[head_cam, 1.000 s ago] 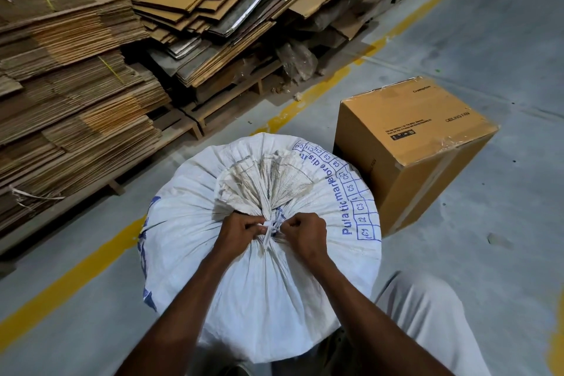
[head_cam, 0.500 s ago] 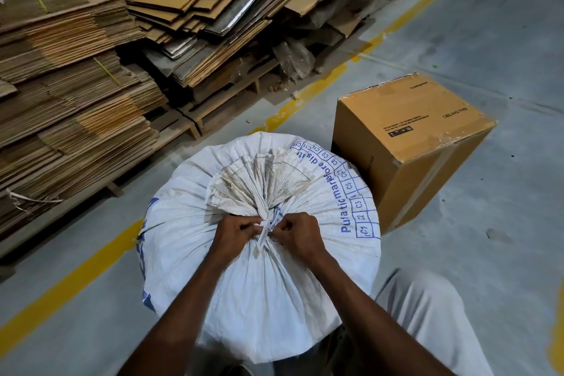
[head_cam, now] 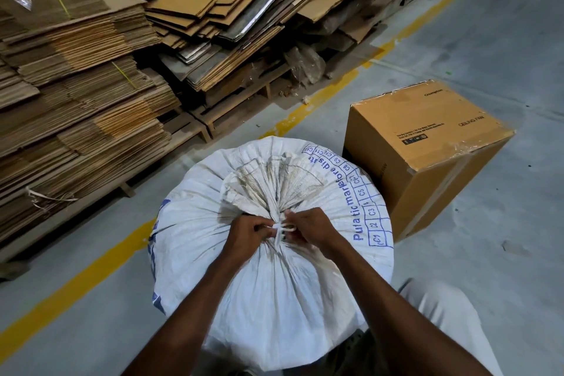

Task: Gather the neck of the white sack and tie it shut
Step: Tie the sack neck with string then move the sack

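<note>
White woven sack (head_cam: pixel 268 299), one, upright on the concrete floor (head_cam: pixel 488 253), neck (head_cam: pixel 274 192) gathered. Two hands: left hand (head_cam: pixel 247 233) and right hand (head_cam: pixel 311 227), fingers curled, pinch the single white tie (head_cam: pixel 282 227) there. One taped carton (head_cam: pixel 427 143) just beside.

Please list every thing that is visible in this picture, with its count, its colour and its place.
white woven plastic sack: one, white with blue print, centre foreground.
white tie strip: one, white, around the sack's gathered neck.
taped brown cardboard box: one, brown, right of sack.
flattened brown cardboard stacks: many, brown, on wooden pallets, left and top.
yellow painted floor line: one, yellow, diagonal, beside pallets.
left hand: one, fingers pinch the strip.
right hand: one, fingers pinch the strip.
</note>
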The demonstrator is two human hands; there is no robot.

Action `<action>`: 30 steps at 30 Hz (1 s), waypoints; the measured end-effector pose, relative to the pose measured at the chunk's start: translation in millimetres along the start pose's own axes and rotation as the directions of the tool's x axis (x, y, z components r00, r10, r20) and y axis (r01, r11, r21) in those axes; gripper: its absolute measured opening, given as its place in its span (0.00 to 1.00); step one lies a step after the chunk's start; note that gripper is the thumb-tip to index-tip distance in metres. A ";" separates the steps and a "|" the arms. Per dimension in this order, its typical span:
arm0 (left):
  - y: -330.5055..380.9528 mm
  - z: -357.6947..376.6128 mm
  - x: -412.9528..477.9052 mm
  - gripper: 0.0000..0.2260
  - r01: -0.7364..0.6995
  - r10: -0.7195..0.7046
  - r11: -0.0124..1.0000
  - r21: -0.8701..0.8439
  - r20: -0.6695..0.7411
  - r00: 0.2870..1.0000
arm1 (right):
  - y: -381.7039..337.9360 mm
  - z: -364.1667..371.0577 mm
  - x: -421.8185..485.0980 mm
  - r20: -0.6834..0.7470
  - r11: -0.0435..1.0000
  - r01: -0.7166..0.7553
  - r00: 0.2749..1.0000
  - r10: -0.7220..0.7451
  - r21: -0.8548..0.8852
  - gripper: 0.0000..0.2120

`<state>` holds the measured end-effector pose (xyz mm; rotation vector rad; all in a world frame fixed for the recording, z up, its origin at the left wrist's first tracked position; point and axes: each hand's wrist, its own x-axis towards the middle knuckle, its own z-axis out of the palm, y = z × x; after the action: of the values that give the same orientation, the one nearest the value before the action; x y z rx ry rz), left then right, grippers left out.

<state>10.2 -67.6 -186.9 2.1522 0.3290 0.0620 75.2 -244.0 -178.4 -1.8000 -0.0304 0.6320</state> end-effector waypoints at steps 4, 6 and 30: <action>11.9 10.4 -0.3 0.03 -0.120 0.118 0.988 0.097 0.026 0.993 | 3.9 13.7 -4.9 -0.046 0.943 -0.205 0.974 0.224 0.260 0.18; 9.1 7.7 4.7 0.06 -0.147 0.139 0.981 0.128 0.070 0.988 | 0.9 20.5 -9.3 -0.045 0.927 -0.226 0.967 0.250 0.300 0.12; 32.6 -27.4 53.9 0.06 -0.286 0.092 0.875 0.391 0.444 0.891 | -18.2 37.6 4.2 -0.056 0.669 -0.357 0.857 0.512 0.652 0.08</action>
<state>64.4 -49.1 -148.9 2.5763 -0.1431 -0.3921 67.8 -203.4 -170.7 -1.2006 0.7308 0.6577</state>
